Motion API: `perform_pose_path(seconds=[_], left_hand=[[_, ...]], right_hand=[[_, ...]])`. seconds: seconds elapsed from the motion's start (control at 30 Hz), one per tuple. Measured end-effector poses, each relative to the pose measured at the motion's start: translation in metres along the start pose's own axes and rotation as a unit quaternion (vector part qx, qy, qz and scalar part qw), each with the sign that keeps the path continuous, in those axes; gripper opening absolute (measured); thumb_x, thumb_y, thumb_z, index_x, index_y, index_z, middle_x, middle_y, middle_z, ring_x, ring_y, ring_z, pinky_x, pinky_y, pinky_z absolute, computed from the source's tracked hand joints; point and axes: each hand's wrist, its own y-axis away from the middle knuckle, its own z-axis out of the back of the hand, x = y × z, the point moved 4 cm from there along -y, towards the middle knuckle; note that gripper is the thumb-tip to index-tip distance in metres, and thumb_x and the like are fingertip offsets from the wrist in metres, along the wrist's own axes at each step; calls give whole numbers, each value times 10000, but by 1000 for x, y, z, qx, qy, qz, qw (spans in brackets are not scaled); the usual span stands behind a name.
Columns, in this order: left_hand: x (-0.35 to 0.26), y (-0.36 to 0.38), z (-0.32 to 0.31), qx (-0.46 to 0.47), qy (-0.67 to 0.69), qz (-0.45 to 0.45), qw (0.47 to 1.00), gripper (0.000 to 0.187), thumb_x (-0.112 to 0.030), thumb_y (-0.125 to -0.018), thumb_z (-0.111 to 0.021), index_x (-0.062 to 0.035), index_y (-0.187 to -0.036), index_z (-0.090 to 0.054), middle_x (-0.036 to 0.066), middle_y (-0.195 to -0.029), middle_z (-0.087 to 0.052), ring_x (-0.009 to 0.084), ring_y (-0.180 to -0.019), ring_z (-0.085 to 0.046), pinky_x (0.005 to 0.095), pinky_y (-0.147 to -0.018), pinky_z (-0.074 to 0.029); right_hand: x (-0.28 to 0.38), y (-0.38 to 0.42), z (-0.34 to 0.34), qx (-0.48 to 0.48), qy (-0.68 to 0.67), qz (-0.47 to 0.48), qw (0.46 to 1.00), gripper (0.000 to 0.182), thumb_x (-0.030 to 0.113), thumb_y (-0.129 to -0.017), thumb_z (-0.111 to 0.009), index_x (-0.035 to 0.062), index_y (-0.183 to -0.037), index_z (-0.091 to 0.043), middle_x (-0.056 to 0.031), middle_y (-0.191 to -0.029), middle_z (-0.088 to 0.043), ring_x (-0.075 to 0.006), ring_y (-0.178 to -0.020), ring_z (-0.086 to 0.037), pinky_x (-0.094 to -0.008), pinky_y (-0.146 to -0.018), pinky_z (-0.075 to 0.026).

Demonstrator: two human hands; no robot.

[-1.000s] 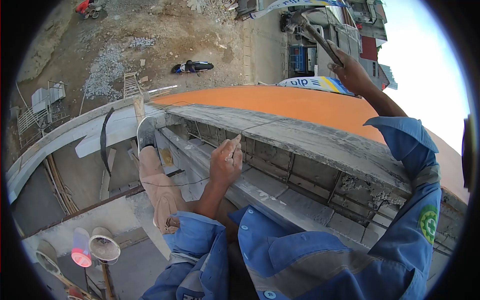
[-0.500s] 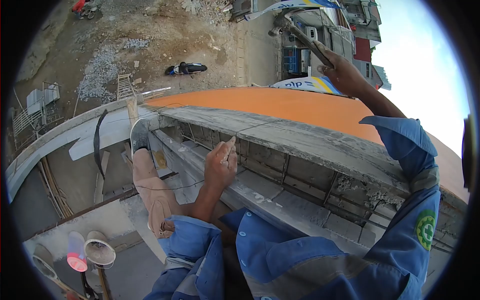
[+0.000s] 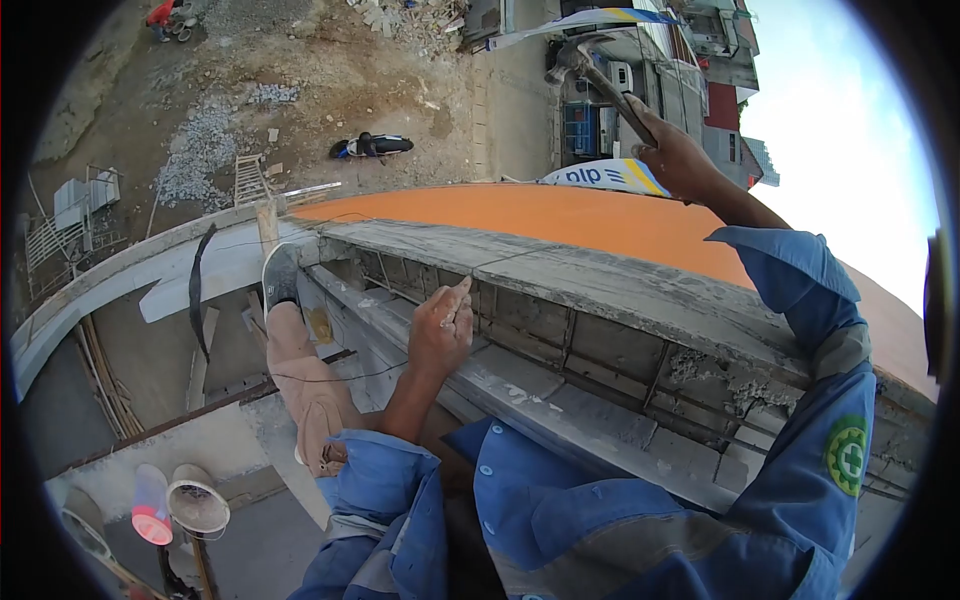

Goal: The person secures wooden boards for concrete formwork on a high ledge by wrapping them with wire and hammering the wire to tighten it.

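My right hand (image 3: 677,157) grips the handle of a hammer (image 3: 612,98), raised out beyond the orange wall face (image 3: 560,215). The hammer's metal head points away to the upper left. My left hand (image 3: 440,325) is closed, with its fingertips against the near edge of the grey concrete ledge (image 3: 580,265). Pale dust marks its fingers. Whatever it may pinch is too small or hidden to make out. A thin dark line crosses the ledge top from near those fingertips.
Below the ledge runs a recess with metal bars (image 3: 568,340) and grey blocks (image 3: 620,425). My shoe (image 3: 281,275) stands on the structure at left. Two buckets (image 3: 198,500) are lower left. Far below are a motorcycle (image 3: 372,146), rubble and a person in red (image 3: 160,14).
My right hand and the hammer have come slightly down and to the left, and the hammer head shows more fully. My left hand stays at the ledge edge.
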Motion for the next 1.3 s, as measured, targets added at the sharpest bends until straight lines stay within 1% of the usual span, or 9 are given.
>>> perform_pose_path(seconds=[0.07,0.13,0.23,0.47,0.53,0.87,0.93,1.2,1.3], left_hand=[[1,2,0,-4,5,0,1000,258,-2,-888,-581,33,-1126,-672,205,-872,-660,370,-777,-662,413,-713,-525],[1,3,1,-5,7,1,1000,261,-2,-888,-580,33,-1130,-672,204,-875,-661,371,-778,-662,414,-715,-526],[2,2,3,-10,13,4,1000,265,-2,-889,-578,33,-1136,-670,202,-880,-664,372,-781,-664,415,-719,-527],[6,3,-2,0,8,1,1000,266,-19,-897,-586,28,-1146,-668,204,-886,-670,362,-787,-677,394,-722,-533],[7,7,-5,1,8,11,1000,265,-22,-899,-586,28,-1145,-669,206,-890,-671,361,-787,-677,394,-723,-533],[1,3,-1,-11,25,12,1000,252,-32,-913,-570,23,-1135,-675,205,-906,-675,359,-816,-672,403,-746,-530],[1,4,0,-15,26,10,999,251,-34,-912,-572,20,-1135,-676,205,-902,-673,361,-810,-669,405,-743,-529],[4,2,-2,-22,4,-6,1000,263,-33,-909,-583,14,-1154,-667,204,-891,-665,362,-785,-658,410,-721,-524],[6,9,-4,-22,5,0,1000,263,-32,-909,-584,15,-1156,-664,202,-877,-660,359,-769,-655,410,-707,-523]], right_hand=[[5,6,6,-167,-14,74,983,698,130,-945,-557,134,-1575,-257,-125,-753,-628,-204,-541,-602,-354,-506,-510],[30,39,-1,67,32,-162,984,710,102,-936,-534,126,-1578,-234,-138,-734,-622,-210,-544,-629,-357,-481,-521],[19,56,-36,327,106,-186,920,735,84,-911,-539,122,-1577,-231,-149,-745,-625,-214,-505,-614,-361,-404,-515],[1,35,-17,63,14,-141,988,725,62,-869,-538,81,-1548,-284,-189,-848,-634,-245,-516,-615,-375,-426,-525],[37,61,-31,373,96,-148,911,758,54,-888,-560,77,-1571,-233,-171,-806,-652,-208,-525,-619,-343,-452,-525],[13,18,-4,-69,-1,-28,997,638,102,-920,-554,28,-1508,-316,-238,-891,-639,-316,-571,-649,-414,-456,-514],[35,45,-19,198,46,-118,972,683,71,-903,-509,43,-1543,-272,-234,-936,-668,-267,-664,-679,-380,-471,-534],[34,32,-18,138,8,-86,987,718,67,-892,-541,83,-1555,-266,-149,-763,-606,-211,-534,-621,-358,-422,-515],[36,45,-30,308,78,-100,943,740,52,-872,-578,84,-1552,-287,-146,-758,-606,-212,-550,-629,-362,-427,-504]])
